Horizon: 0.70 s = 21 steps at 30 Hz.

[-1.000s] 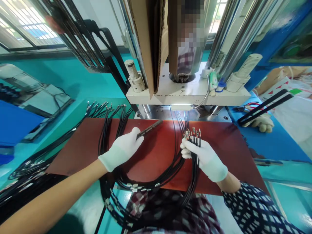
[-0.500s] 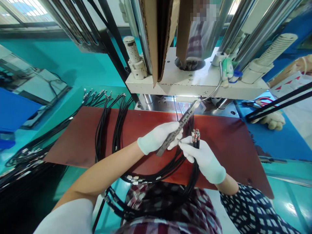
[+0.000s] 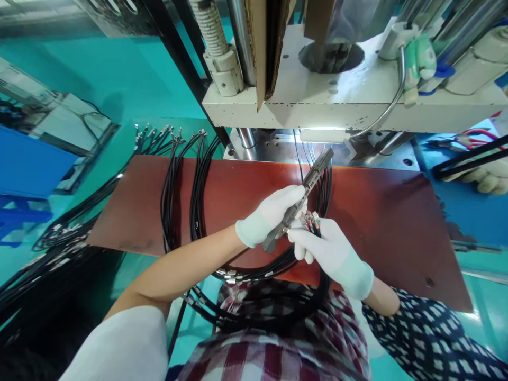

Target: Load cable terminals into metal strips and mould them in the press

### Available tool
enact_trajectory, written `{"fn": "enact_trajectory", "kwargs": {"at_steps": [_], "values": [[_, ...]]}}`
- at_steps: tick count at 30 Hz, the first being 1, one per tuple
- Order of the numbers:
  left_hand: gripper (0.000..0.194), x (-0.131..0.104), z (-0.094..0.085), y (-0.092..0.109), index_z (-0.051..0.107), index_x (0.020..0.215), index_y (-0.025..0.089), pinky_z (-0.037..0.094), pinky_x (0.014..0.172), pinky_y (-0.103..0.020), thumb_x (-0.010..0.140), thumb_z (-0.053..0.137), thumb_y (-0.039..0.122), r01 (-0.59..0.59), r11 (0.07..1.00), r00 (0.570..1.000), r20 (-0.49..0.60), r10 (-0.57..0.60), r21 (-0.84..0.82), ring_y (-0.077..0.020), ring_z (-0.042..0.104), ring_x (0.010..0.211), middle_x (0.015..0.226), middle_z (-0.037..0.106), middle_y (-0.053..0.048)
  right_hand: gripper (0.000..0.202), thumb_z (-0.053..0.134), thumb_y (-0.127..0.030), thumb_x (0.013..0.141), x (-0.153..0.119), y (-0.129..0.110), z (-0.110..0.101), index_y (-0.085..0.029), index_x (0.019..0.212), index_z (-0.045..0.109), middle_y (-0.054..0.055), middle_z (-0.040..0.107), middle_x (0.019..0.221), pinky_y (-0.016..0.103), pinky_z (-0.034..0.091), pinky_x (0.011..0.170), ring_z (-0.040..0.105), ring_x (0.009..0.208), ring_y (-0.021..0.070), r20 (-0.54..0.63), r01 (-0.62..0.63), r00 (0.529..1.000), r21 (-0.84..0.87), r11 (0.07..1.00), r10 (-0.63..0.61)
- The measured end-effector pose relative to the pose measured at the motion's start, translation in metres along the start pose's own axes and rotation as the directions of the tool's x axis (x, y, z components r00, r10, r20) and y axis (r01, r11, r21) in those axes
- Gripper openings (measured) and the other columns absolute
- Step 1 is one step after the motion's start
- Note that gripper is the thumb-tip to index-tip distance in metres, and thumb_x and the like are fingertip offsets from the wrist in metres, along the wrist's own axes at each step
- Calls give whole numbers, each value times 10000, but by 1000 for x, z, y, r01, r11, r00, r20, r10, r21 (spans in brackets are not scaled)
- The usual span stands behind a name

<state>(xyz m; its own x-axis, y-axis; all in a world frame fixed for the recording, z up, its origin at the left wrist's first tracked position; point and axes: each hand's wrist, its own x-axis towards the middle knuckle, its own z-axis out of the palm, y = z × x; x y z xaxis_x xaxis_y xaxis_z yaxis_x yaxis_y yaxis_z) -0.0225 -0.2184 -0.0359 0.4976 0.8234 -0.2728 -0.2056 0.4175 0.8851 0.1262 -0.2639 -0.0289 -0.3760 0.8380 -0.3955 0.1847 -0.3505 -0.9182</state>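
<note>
Reference: metal bar point(image 3: 292, 213). Right of the bar, past the right hand point(image 3: 333, 246) and its clasped cables point(image 3: 313, 222), the brown counter point(image 3: 389, 222) affords open passage to its right edge. Left of the bar, the left hand point(image 3: 270, 211) and forearm obstruct lateral entry; farther left, two black bundles point(image 3: 197, 196) cross the counter, a narrow strip between them. Beyond the bar's far end, the white machine beam point(image 3: 254, 115) limits access to a low gap, partly occupied by thin wires point(image 3: 311, 153). On the bar's near side, a cable loop point(image 3: 278, 266) obstructs.
</note>
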Motion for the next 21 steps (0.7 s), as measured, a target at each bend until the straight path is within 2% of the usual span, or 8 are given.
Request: {"fn": "enact_trajectory", "kwargs": {"at_steps": [3,8,13,16,19,21], "values": [[432,-1,2,-3,492,733,162,394,490,-207,977,480,519,-35,999,999,-7,35,-17,-75,451,475,580,480,27,273,590,-340,869,-3,-5,2,-175,652,602,-7,615,524,216,425,499,489,458,89,17,-55,998,15,998,54],[412,-4,11,-1,434,730,178,380,493,-216,967,521,503,-86,996,989,-122,81,-33,-63,403,461,585,446,46,287,582,-305,865,-6,-7,6,-174,610,586,-5,610,504,198,408,477,492,454,82,-29,-80,996,71,994,82],[460,-4,11,-1,429,723,183,375,487,-234,980,456,564,-65,997,995,-76,61,-51,-78,411,467,572,454,35,221,595,-281,850,-3,-5,4,-169,661,616,-10,607,499,196,390,457,485,442,84,-25,-111,993,130,985,116],[450,-5,11,-2,428,726,185,354,472,-240,1003,407,540,-49,997,997,-59,45,-59,-82,403,460,570,443,35,224,594,-269,849,-4,-5,4,-169,649,607,-12,601,493,196,387,455,483,442,83,-25,-106,994,125,986,110],[409,-7,13,-4,419,739,187,350,490,-237,1006,443,497,-85,995,988,-128,90,45,-78,403,493,601,434,39,292,590,-274,871,-6,-5,7,-171,598,576,-8,608,505,197,397,469,488,453,76,-47,-74,996,83,994,78],[397,-8,14,-6,408,750,188,351,516,-231,996,485,490,-134,975,967,-193,167,176,-69,391,530,647,436,40,316,580,-274,892,-7,-4,9,-171,594,564,-9,617,523,200,402,479,491,453,71,-64,-58,996,45,997,61]]}}
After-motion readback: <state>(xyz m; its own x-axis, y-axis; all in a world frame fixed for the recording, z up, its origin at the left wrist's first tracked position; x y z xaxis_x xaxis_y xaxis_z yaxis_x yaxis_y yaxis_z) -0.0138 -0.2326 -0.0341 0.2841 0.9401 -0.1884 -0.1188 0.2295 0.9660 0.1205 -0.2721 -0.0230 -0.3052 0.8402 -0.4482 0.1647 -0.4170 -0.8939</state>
